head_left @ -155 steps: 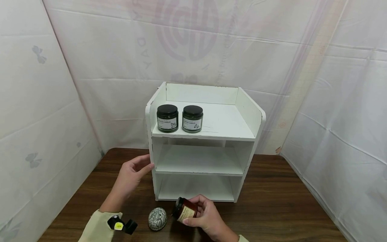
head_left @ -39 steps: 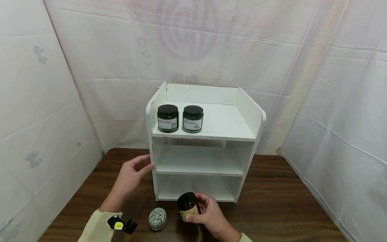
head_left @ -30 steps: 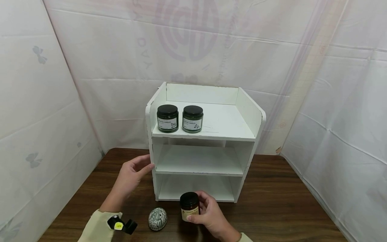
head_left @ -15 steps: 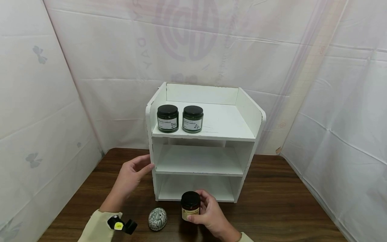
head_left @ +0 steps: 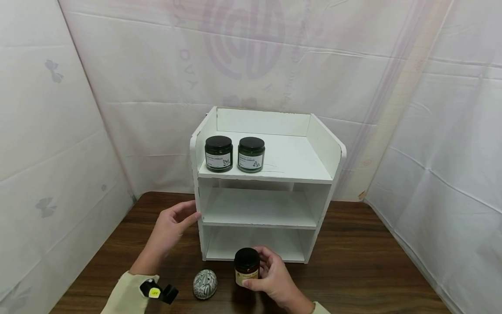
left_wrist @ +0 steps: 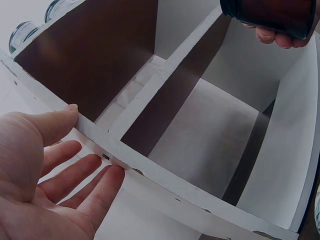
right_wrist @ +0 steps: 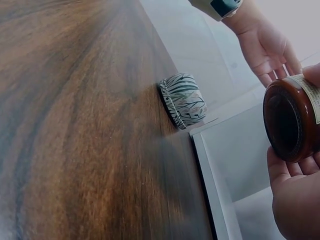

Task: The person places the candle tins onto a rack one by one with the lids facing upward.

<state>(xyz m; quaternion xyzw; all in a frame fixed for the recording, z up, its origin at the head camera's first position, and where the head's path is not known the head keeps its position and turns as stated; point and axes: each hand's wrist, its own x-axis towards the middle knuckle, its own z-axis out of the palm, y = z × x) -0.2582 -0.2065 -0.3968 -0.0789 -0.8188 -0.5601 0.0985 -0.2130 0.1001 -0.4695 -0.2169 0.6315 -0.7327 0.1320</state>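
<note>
Holding the amber jar (head_left: 246,267) upright is helping: right hand (head_left: 271,278) is clasping it; loose-fingered left hand (head_left: 166,229) is touching the shelf unit (head_left: 260,208).

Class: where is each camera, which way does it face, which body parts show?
Head: on the head, facing forward and down at the shelf; left hand, right hand, sleeves show.
Left wrist: worn there, facing the shelf's front; left hand, right fingers show.
Right wrist: worn there, facing across the table; both hands show.
Wrist views share the held jar.
</note>
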